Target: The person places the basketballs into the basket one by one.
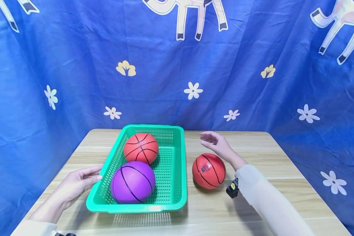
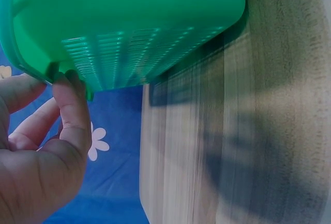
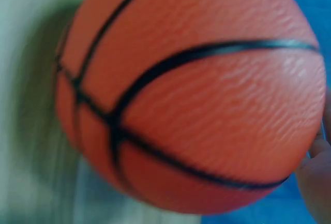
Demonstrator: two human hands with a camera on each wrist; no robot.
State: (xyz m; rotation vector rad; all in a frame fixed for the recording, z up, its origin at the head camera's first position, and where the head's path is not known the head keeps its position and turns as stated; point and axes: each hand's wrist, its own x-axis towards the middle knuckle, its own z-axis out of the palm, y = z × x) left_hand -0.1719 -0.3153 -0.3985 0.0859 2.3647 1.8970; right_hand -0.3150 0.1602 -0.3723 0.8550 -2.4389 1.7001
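A green plastic basket [image 1: 180,170] stands left of centre, holding an orange-red basketball [image 1: 141,148] at its back and a purple basketball [image 1: 132,182] in front. At the basket's left side, my left hand [image 1: 73,185] pinches the rim; the left wrist view shows its fingers [image 2: 72,105] tucked under the lip. A second orange-red basketball [image 1: 208,171] sits on the table, right of the basket. Just beyond and above that ball is my right hand [image 1: 219,144], fingers loosely bent with nothing between them. The same ball [image 3: 207,100] fills most of the right wrist view and partly hides the hand.
Everything stands on a light wood-grain table [image 1: 253,154]. Blue cloth [image 1: 153,85] printed with flowers and animal figures hangs behind the table and along both sides. A black device [image 1: 232,188] is strapped at the right wrist.
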